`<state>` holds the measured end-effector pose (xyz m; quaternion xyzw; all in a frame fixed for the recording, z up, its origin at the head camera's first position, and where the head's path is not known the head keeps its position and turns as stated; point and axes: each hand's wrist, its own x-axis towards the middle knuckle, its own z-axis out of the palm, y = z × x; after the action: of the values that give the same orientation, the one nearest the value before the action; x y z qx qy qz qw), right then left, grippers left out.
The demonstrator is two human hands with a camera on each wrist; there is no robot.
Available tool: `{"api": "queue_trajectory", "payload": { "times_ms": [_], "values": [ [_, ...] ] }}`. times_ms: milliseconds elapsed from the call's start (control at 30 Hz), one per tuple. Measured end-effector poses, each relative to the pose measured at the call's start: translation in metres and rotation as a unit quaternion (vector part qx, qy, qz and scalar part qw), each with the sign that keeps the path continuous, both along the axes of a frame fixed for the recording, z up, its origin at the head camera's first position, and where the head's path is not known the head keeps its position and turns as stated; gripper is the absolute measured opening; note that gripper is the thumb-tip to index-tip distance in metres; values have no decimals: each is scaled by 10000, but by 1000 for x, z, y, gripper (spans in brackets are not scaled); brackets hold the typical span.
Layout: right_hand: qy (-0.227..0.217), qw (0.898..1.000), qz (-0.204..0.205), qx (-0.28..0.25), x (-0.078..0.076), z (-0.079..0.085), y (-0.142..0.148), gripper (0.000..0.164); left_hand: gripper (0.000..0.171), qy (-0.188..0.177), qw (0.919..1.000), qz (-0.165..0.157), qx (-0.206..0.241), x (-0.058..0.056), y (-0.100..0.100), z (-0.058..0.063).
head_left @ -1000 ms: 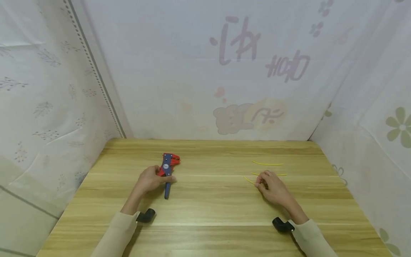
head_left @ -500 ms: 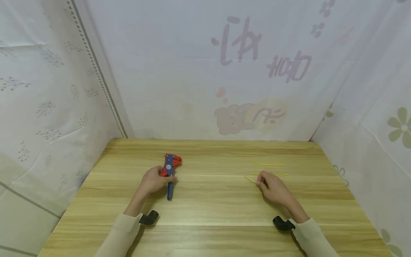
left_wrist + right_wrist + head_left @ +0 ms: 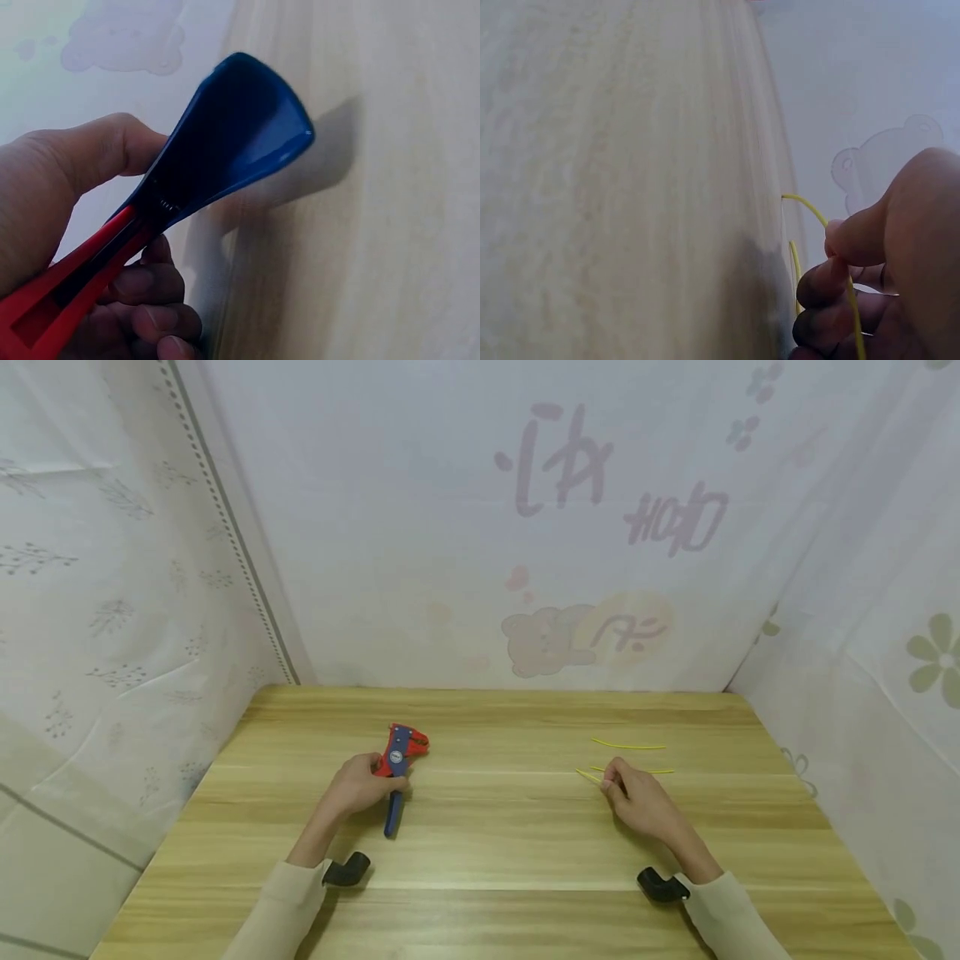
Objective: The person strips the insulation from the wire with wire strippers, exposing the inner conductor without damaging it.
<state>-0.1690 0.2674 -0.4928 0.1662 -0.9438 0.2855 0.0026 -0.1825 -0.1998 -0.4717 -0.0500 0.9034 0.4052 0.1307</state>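
Observation:
In the head view my left hand [image 3: 362, 787] grips a wire stripper [image 3: 397, 758] with red jaws and blue handles, raised over the left side of the table. The left wrist view shows the blue handle [image 3: 240, 124] flaring away from the thumb, with the fingers curled beneath the red part. On the right, my right hand [image 3: 637, 797] pinches a thin yellow wire [image 3: 856, 319] between thumb and fingers. One end of that wire sticks out to the left of the fingertips. A second yellow wire [image 3: 660, 771] lies just behind this hand, partly hidden by it.
Farther back on the table [image 3: 480, 860] lies another yellow wire [image 3: 628, 746]. Printed cloth [image 3: 390, 527] hangs behind the table and at both sides. A black wrist-worn piece [image 3: 348, 869] juts from the left cuff, and a similar black piece [image 3: 660, 886] from the right.
The wire stripper has shifted slightly right and tilted, and its red jaws have drawn closer together. My right hand stays nearly in place, still pinching the wire.

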Motion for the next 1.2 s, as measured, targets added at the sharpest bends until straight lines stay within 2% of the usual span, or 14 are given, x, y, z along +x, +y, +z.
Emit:
{"api": "queue_trajectory", "payload": {
  "times_ms": [167,333,567,767,933,1000,1200],
  "values": [
    [107,9999,-19,-34,0,1,-2,9,33,-89,9997,-33,204,1,-2,2],
    [10,10000,-15,-42,-3,1,-3,12,30,-179,9992,19,368,3,-3,3],
    [-48,9999,20,-113,-3,4,-5,14,30,-326,9949,64,956,4,-5,1],
    [-130,9999,3,-81,-2,2,-1,11,35,-138,9902,-78,1389,3,0,-3],
    [-131,9999,-46,-63,-3,2,3,13,52,-100,9807,-31,1951,3,7,-6],
    [-113,9999,-22,-79,-4,2,3,14,58,-134,9736,-3,2278,4,9,-7],
    [-148,9996,80,-208,-9,4,-1,15,58,-241,9535,-216,2995,7,12,-13]
  ]
}}
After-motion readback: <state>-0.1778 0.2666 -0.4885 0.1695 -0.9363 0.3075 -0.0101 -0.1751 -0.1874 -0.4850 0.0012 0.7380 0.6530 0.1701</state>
